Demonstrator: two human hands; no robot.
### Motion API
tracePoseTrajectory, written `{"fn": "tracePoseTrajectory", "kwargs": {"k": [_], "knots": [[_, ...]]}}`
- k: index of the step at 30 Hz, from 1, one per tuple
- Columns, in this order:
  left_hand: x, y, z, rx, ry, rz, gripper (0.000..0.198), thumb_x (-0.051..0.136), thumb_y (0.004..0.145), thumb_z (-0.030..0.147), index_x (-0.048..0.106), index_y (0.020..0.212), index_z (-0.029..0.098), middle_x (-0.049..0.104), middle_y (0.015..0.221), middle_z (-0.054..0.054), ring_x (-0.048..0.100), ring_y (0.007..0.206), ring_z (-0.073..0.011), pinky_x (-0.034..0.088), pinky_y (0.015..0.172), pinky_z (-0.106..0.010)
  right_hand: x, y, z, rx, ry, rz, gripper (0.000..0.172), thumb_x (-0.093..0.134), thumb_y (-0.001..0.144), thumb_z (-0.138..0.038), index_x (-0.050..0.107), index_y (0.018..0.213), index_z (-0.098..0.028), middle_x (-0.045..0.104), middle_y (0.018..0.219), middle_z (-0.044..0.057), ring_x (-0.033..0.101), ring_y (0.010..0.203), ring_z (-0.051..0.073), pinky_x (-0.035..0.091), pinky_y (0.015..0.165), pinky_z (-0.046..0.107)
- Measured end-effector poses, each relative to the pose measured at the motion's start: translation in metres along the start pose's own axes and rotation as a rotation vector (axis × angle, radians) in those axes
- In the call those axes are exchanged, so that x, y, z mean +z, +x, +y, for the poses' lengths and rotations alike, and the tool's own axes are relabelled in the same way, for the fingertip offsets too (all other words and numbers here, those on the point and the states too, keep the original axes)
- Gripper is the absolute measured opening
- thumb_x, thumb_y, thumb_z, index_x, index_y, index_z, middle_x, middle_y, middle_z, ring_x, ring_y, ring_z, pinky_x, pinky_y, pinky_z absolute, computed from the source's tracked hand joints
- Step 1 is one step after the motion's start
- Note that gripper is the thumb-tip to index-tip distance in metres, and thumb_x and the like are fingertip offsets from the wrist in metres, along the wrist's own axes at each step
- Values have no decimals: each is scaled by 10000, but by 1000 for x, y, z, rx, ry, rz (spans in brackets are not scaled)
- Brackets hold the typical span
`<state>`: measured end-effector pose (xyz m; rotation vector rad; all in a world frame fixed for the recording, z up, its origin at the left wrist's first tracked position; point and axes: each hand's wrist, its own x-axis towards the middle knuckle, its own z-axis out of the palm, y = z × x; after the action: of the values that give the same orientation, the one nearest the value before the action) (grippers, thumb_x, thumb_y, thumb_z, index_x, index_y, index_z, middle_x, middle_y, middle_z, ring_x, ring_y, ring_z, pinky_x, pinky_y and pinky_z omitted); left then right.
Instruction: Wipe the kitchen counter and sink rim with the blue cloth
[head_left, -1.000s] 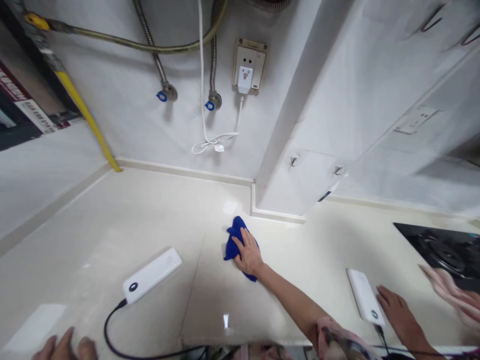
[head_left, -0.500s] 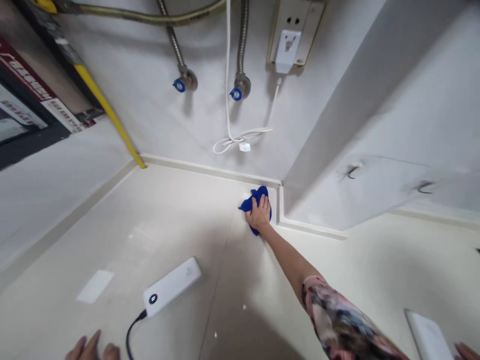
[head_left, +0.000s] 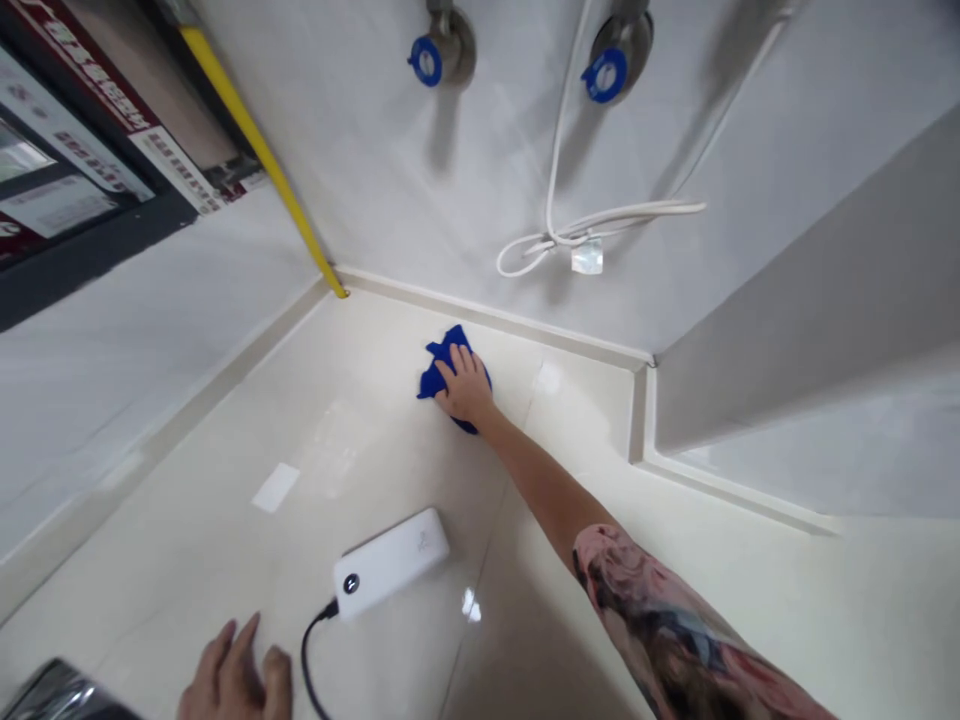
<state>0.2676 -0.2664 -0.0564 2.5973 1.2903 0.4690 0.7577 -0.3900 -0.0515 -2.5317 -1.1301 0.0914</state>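
My right hand (head_left: 465,387) holds a crumpled blue cloth (head_left: 442,378) down against the glossy cream countertop (head_left: 592,500), fingers spread over it. The cloth's edges stick out ahead of and beside the hand. At the lower left, my left hand (head_left: 236,675) is partly in view, resting on or just over the surface. Its fingers are apart and nothing shows in them. To its right lies a white power bank (head_left: 394,560) with a black cable (head_left: 306,660) plugged into its end.
A raised strip (head_left: 495,318) runs along the walls. Two blue-handled valves (head_left: 427,60) and a coiled white cord (head_left: 592,225) hang above it. A yellow pipe (head_left: 262,150) meets the left corner. A wall column (head_left: 810,300) juts out at right, and a dark object (head_left: 64,690) sits lower left.
My right hand has slid the cloth left along the back, away from the column's corner. The view has shifted closer to the wall. More of my left hand shows.
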Motion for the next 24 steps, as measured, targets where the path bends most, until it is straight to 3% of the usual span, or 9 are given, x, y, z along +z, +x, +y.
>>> {"fn": "tracePoseTrajectory", "kwargs": {"k": [5,9,13,18,24], "knots": [[-2,-2,0,20,30,-1,601,469,970,557,662,1400,184,564,1561,-160,570,1394,-404,429,1248,-564,31,-11,-85,-354,70,-47,629,629,1003,-318,537,1608,-171,219,1789,149,168,1663,322,92,1371,513],[-4,-2,1,37,30,5,593,451,985,537,664,1393,163,579,1538,-176,550,1418,-389,430,1243,-549,42,-27,-111,-612,127,-116,506,620,1002,-243,651,1507,-227,346,1751,83,279,1635,258,154,1374,485],[-5,-2,4,38,23,1,580,436,1007,518,665,1394,151,583,1531,-183,549,1419,-369,427,1239,-535,34,-37,-88,-688,169,-172,497,636,978,-204,683,1471,-245,374,1738,68,308,1628,245,190,1370,490],[-6,-4,10,21,13,6,614,365,1046,526,650,1412,124,557,1558,-189,520,1445,-356,382,1273,-533,12,-65,-31,-381,141,-82,575,664,945,-210,646,1519,-204,326,1754,120,289,1637,307,186,1371,534],[-4,-3,16,10,21,-2,651,304,1065,527,641,1432,108,543,1572,-187,488,1476,-342,349,1295,-527,-11,-147,11,-138,67,34,623,627,947,-212,597,1568,-181,271,1771,143,255,1646,343,205,1363,574]]}}
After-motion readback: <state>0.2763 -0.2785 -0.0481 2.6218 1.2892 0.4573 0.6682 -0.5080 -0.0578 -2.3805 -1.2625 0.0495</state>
